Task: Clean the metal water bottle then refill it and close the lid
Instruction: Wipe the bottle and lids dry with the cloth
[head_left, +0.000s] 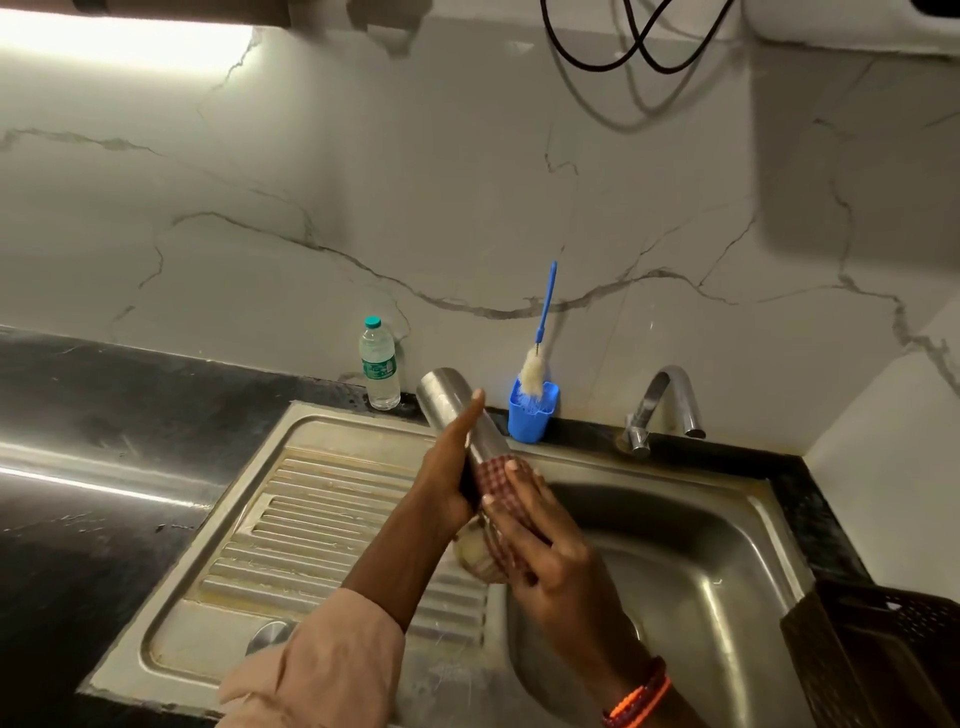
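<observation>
Steel bottle (457, 415) tilted above the sink (675, 545), right hand (540, 540) fingers (511, 470) wrapped round checked cloth (498, 478) against it, left hand (447, 467) fingers curled round the body. Behind the sink: blue brush (543, 322) in cup (530, 415), tap (665, 405), plastic bottle (379, 369) on dark surface (104, 415).

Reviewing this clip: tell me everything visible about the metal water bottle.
The metal water bottle is a plain, brushed steel cylinder, held tilted over the sink, its flat base up toward the wall. The left hand holds its side with fingers extended; the right hand presses a red checked cloth round its lower part. Its mouth is hidden.
</observation>
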